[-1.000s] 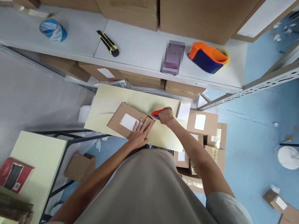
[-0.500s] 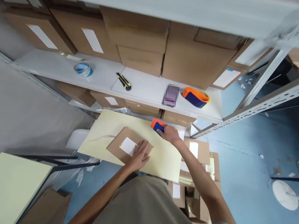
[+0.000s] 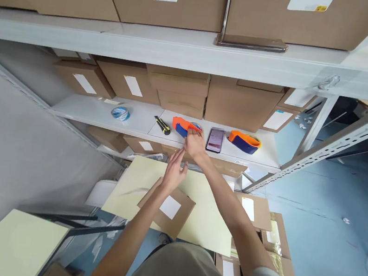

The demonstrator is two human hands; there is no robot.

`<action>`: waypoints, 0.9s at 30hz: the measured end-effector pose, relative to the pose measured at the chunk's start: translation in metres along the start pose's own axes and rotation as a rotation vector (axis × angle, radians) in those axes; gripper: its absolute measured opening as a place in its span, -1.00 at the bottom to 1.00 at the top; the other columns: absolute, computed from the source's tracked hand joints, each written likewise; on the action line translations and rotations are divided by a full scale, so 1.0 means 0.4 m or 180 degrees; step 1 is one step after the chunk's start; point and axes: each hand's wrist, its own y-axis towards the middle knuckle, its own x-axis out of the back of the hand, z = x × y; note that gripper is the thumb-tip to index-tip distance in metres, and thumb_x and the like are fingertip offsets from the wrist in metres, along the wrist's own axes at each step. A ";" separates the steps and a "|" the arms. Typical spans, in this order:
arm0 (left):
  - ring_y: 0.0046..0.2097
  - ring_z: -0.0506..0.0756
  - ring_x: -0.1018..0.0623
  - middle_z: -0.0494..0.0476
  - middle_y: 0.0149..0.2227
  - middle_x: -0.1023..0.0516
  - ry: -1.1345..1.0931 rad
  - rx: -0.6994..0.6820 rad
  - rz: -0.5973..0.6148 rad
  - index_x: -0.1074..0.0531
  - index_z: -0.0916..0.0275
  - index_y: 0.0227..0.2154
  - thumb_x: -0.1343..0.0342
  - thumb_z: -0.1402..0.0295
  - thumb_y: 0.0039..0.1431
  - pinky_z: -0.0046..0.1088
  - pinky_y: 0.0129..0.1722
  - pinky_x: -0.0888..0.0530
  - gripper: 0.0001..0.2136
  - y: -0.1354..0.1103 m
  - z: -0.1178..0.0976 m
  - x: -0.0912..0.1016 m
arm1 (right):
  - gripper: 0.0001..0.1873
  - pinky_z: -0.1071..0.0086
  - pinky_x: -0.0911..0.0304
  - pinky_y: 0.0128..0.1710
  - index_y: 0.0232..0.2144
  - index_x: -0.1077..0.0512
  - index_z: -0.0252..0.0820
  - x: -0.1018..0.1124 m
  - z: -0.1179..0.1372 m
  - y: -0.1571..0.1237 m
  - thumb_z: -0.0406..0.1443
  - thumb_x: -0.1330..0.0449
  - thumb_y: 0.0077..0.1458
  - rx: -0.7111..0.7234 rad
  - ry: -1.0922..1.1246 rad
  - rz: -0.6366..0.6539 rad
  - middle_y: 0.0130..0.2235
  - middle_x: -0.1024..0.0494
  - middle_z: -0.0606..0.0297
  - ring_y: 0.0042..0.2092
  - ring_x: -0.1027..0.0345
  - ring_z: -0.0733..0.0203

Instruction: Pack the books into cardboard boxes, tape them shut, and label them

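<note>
My right hand [image 3: 195,142] grips an orange and blue tape dispenser [image 3: 181,126] at the white shelf [image 3: 136,125], between the utility knife [image 3: 162,125] and the phone [image 3: 215,140]. Just below it is my left hand [image 3: 175,169], fingers stretched towards the dispenser and holding nothing that I can see. Whether its fingertips touch my right hand is hard to tell. Beneath my left forearm, a flat cardboard box [image 3: 184,204] with a white label lies on the pale yellow tabletop [image 3: 214,223].
A second tape dispenser [image 3: 245,142] stands at the shelf's right end, and a blue and white tape roll [image 3: 121,113] lies at its left. Cardboard boxes [image 3: 242,105] line the shelf's back. An upper shelf beam [image 3: 184,53] crosses above. More boxes [image 3: 256,211] stand right of the tabletop.
My right hand has carried the tape dispenser from above the tabletop up to the shelf. My left hand has left the box and risen towards it. The box sits turned. My view has tilted up.
</note>
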 end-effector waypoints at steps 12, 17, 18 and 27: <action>0.57 0.38 -0.16 0.52 0.52 -0.19 0.0204 0.1258 0.0888 0.01 0.33 0.56 -0.07 0.23 0.43 0.09 0.49 -0.29 -0.26 -0.433 0.200 -0.087 | -0.34 -0.17 0.12 0.54 0.53 -0.15 -0.24 -0.204 -0.051 -0.223 -0.30 0.14 0.46 0.0039 0.0611 -0.0437 0.49 -0.26 -0.01 0.55 0.02 -0.15; 0.62 0.40 0.10 0.53 0.59 0.03 0.0427 0.1074 0.1682 0.07 0.37 0.57 -0.13 0.05 0.42 0.15 0.55 -0.10 -0.15 -0.531 0.130 -0.108 | -0.32 -0.09 -0.25 0.36 0.34 -0.34 -0.48 -0.430 -0.175 -0.490 -0.12 0.25 0.53 -0.1445 0.1615 0.0680 0.31 -0.47 -0.31 0.34 -0.35 -0.24; 0.62 0.42 0.14 0.51 0.60 0.11 0.0469 0.1036 0.1846 0.08 0.34 0.57 -0.13 0.05 0.42 0.20 0.55 -0.05 -0.15 -0.540 0.113 -0.117 | -0.29 -0.08 -0.30 0.31 0.29 -0.39 -0.46 -0.471 -0.197 -0.540 -0.07 0.27 0.54 -0.1687 0.1780 0.0959 0.25 -0.52 -0.31 0.29 -0.42 -0.24; 0.62 0.45 0.29 0.45 0.62 0.34 0.0710 0.1086 0.2304 0.20 0.27 0.60 -0.04 -0.02 0.47 0.27 0.53 0.03 -0.14 -0.551 0.096 -0.147 | 0.06 0.15 -0.16 0.44 0.21 -0.57 -0.32 -0.571 -0.196 -0.677 0.31 0.40 0.44 -0.2154 0.3253 0.1727 0.29 -0.57 -0.04 0.41 -0.36 -0.04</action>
